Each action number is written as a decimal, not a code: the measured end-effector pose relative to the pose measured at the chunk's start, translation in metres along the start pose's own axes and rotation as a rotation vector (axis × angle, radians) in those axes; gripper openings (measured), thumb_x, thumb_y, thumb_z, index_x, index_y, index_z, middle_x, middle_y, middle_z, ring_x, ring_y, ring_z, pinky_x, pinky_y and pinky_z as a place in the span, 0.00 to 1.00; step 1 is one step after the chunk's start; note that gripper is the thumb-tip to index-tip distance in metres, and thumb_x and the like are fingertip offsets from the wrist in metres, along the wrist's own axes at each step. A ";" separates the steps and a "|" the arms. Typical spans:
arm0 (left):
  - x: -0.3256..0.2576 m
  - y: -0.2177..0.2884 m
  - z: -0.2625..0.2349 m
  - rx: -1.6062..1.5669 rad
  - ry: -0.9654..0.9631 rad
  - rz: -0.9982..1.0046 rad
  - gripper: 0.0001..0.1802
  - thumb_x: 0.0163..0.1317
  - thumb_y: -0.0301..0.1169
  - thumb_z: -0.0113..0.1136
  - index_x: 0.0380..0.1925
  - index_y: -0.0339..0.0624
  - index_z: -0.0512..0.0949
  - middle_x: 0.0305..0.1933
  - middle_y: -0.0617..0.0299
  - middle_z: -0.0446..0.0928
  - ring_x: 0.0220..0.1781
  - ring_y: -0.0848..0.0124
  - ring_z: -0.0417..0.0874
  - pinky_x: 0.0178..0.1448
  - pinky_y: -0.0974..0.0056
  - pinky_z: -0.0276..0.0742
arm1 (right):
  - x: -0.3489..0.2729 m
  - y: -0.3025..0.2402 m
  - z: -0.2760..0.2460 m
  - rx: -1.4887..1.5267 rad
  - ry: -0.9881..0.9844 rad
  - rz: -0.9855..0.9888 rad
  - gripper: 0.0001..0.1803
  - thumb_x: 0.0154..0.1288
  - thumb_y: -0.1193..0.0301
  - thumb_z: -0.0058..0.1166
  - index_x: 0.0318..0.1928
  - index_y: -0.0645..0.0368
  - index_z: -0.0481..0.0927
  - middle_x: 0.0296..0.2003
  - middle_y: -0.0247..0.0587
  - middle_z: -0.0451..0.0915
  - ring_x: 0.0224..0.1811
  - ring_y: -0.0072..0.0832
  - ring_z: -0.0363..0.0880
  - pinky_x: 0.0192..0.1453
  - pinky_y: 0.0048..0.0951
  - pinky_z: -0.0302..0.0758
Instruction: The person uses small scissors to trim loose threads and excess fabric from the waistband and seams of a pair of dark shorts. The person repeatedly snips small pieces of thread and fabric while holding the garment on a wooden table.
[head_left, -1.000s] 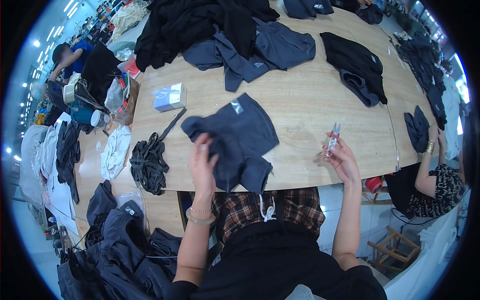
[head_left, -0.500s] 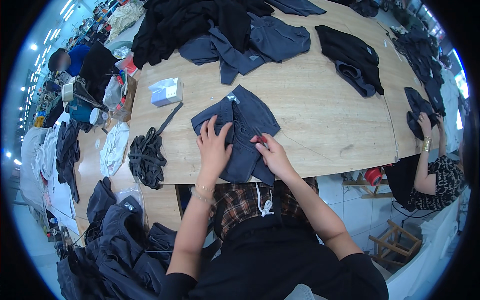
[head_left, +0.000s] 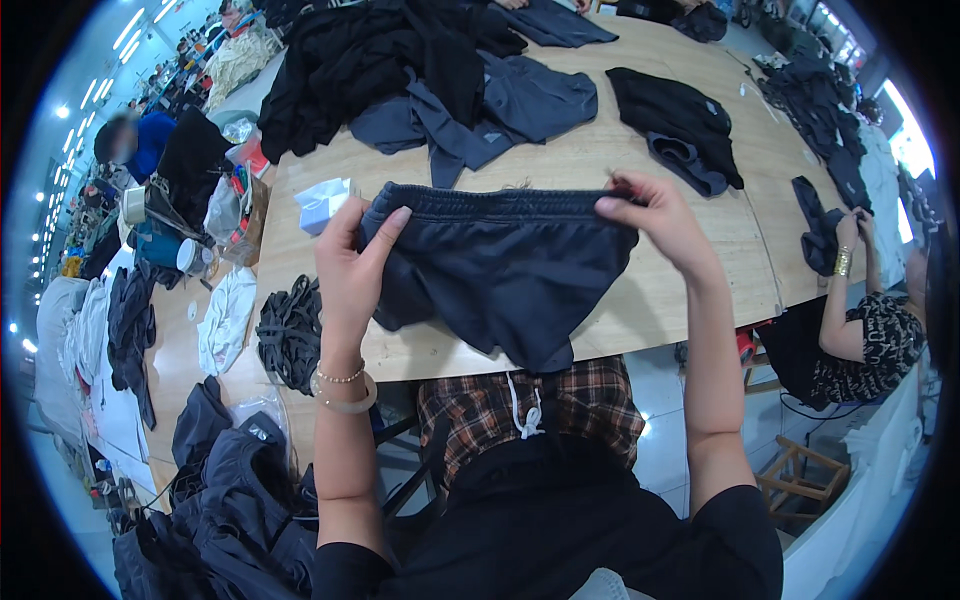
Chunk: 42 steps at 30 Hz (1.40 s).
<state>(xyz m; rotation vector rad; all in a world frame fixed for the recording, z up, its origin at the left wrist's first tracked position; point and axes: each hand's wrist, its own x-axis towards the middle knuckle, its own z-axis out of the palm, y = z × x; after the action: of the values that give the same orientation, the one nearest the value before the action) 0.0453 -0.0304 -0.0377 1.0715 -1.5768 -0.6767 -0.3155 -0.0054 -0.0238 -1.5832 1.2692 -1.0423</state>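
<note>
Garment (head_left: 500,275) partly hides tabletop (head_left: 700,255); tissue box (head_left: 320,206) beyond left hand (head_left: 350,255).

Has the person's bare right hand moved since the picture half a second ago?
Yes, the bare right hand has moved rightward and up in the picture, nearer to the folded black fabric garment.

"Contact status?"
"I observe the left hand (head_left: 352,248) and right hand (head_left: 660,222) gripping a dark garment (head_left: 500,275) by both ends of its waistband (head_left: 490,205)."
"Table (head_left: 705,275), far left?"
"I record a black clothing pile (head_left: 370,65)."
</note>
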 end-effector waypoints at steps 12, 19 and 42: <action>0.009 0.086 -0.011 -0.406 -0.350 0.123 0.29 0.64 0.32 0.67 0.62 0.35 0.70 0.46 0.58 0.82 0.51 0.77 0.80 0.56 0.71 0.74 | -0.011 -0.115 -0.059 -0.099 0.108 -0.297 0.16 0.70 0.58 0.68 0.33 0.58 0.83 0.28 0.19 0.75 0.33 0.09 0.68 0.41 0.18 0.65; 0.064 0.059 -0.026 -0.146 -0.581 -0.156 0.14 0.67 0.38 0.70 0.41 0.37 0.83 0.37 0.69 0.82 0.41 0.82 0.79 0.48 0.73 0.72 | 0.058 -0.090 -0.076 -0.208 0.069 -0.102 0.15 0.70 0.54 0.68 0.36 0.53 0.86 0.29 0.18 0.79 0.33 0.07 0.72 0.40 0.19 0.68; 0.071 0.044 0.137 -0.033 -0.513 0.606 0.29 0.53 0.11 0.45 0.53 0.43 0.80 0.77 0.52 0.69 0.76 0.52 0.70 0.83 0.52 0.56 | -0.050 -0.149 0.026 0.474 -0.327 -0.117 0.19 0.79 0.57 0.55 0.52 0.60 0.82 0.31 0.33 0.83 0.25 0.17 0.79 0.31 0.22 0.77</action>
<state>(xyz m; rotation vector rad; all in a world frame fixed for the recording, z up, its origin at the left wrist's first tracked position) -0.1009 -0.0891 -0.0066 0.3505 -2.1846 -0.5719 -0.2551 0.0679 0.1043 -1.3938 0.6557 -1.0133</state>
